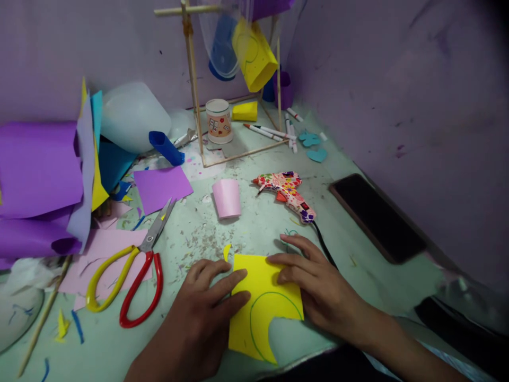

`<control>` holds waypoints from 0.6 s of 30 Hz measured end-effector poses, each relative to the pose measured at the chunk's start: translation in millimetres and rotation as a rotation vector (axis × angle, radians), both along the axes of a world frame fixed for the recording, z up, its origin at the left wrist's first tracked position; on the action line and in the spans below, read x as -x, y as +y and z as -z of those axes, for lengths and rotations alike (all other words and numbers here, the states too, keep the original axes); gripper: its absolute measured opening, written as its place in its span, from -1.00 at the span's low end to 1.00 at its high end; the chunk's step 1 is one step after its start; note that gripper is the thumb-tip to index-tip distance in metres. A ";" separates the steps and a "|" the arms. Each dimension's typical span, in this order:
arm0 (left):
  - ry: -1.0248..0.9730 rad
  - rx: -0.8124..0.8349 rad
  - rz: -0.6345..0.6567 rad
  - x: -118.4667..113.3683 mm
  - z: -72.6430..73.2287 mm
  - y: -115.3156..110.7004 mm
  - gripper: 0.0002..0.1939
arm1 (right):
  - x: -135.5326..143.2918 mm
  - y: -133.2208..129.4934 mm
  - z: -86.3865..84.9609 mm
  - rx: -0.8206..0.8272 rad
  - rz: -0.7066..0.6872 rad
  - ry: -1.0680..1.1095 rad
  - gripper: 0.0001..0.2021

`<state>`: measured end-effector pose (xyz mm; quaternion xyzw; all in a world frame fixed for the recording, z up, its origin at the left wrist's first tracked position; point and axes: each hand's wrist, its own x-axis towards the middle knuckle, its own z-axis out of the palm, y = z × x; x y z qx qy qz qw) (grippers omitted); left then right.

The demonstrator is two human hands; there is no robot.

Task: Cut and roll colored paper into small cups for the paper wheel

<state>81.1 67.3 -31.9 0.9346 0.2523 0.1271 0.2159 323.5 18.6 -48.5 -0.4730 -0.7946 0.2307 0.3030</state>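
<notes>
A yellow paper sheet (pixel 248 318) lies near the table's front edge, with a green curved line drawn on it and a rounded piece cut from its lower right. My left hand (pixel 209 302) rests at its left edge, fingers apart, two fingertips on the paper. On the upper right part of the sheet lie the fingertips of my right hand (pixel 314 286), its fingers spread. To the left are open-bladed scissors (pixel 149 241) with one yellow and one red handle. A pink paper cup shape (pixel 227 199) and a flowered glue gun (pixel 284 188) sit beyond the sheet.
At right lies a dark phone (pixel 377 217). A stick frame (pixel 194 90) stands at the back with yellow and blue paper pieces hanging, near a patterned cup (pixel 219 122) and several markers (pixel 264 132). Purple paper (pixel 40 170) is stacked at left.
</notes>
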 end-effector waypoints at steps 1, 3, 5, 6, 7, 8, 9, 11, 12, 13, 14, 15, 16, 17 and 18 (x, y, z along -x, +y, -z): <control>0.013 -0.005 0.010 -1.5 -1.2 -0.7 -0.54 | -3.0 -4.5 -2.3 -0.003 -0.012 -0.071 -0.61; 0.019 -0.021 0.024 -3.7 -2.6 -2.3 -0.54 | -7.4 -13.6 -6.3 0.001 -0.038 -0.156 -0.58; 0.005 -0.041 0.037 -4.7 -1.9 -4.6 -0.54 | -8.6 -21.0 -7.7 0.016 -0.036 -0.169 -0.64; -0.003 -0.055 0.046 -4.7 -0.8 -6.1 -0.53 | -8.1 -23.6 -7.4 0.026 -0.022 -0.155 -0.69; -0.013 -0.070 0.056 -4.6 0.9 -7.7 -0.53 | -7.2 -25.5 -6.4 0.034 -0.002 -0.136 -0.74; -0.032 -0.088 0.062 -4.4 2.9 -9.6 -0.55 | -6.0 -26.6 -5.2 0.041 0.020 -0.121 -0.78; -0.062 -0.106 0.054 -4.5 5.1 -11.5 -0.57 | -4.8 -27.1 -4.0 0.043 0.036 -0.108 -0.81; -0.139 -0.121 -0.019 -5.8 8.8 -15.1 -0.63 | -2.9 -26.8 -2.5 0.029 0.054 -0.085 -0.83; -0.191 -0.114 -0.078 -7.3 9.9 -16.5 -0.68 | -2.1 -26.0 -2.4 0.018 0.064 -0.068 -0.84; -0.240 -0.094 -0.152 -9.6 10.1 -17.4 -0.73 | -1.2 -25.0 -2.7 0.002 0.076 -0.044 -0.85; -0.278 -0.067 -0.228 -12.5 9.4 -17.9 -0.80 | -0.3 -23.7 -3.3 -0.015 0.093 -0.015 -0.86; -0.291 -0.031 -0.300 -15.9 7.9 -17.8 -0.86 | 1.0 -22.1 -4.0 -0.032 0.116 0.014 -0.87; -0.272 0.011 -0.366 -19.6 5.8 -17.3 -0.92 | 2.5 -20.3 -4.6 -0.038 0.143 0.037 -0.88; -0.223 0.060 -0.447 -23.4 3.4 -16.3 -0.94 | 4.4 -18.2 -5.0 -0.037 0.174 0.052 -0.89; -0.155 0.114 -0.543 -27.2 0.9 -15.0 -0.91 | 6.4 -16.0 -5.0 -0.034 0.211 0.061 -0.90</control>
